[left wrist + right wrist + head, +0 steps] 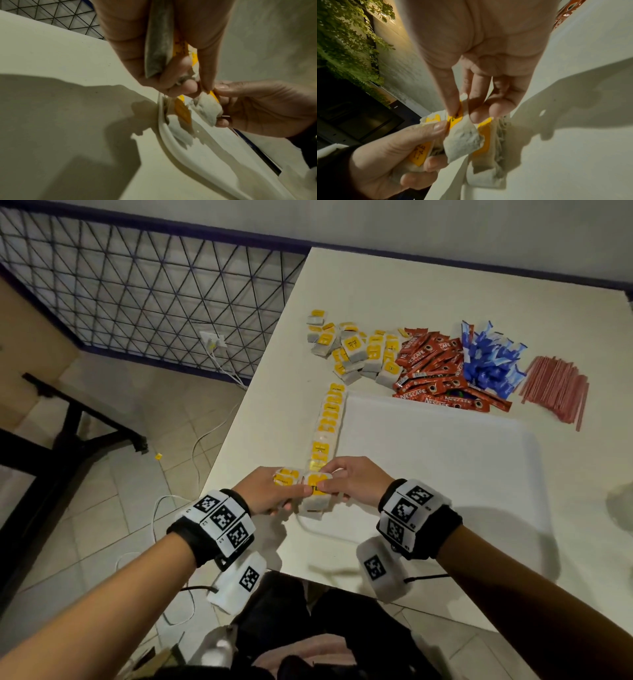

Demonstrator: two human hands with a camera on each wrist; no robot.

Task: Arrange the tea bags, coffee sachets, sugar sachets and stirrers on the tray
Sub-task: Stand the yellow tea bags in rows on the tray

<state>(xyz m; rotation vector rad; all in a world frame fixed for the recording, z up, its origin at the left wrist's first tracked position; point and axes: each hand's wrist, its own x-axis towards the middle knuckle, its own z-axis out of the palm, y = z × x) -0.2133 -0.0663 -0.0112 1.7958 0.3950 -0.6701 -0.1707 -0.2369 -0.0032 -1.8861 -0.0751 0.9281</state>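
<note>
yellow-tagged tea bags (349,350), red coffee sachets (435,368) (blue sugar sachets (489,361)).

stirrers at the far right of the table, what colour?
Pinkish red; the stirrers lie in a loose pile beyond the tray. Head view shows them best.

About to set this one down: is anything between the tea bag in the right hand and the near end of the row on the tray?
Nothing visible. The right hand pinches the tea bag just above the row of tea bags along the tray edge; the left hand, holding more bags, is beside it.
</note>
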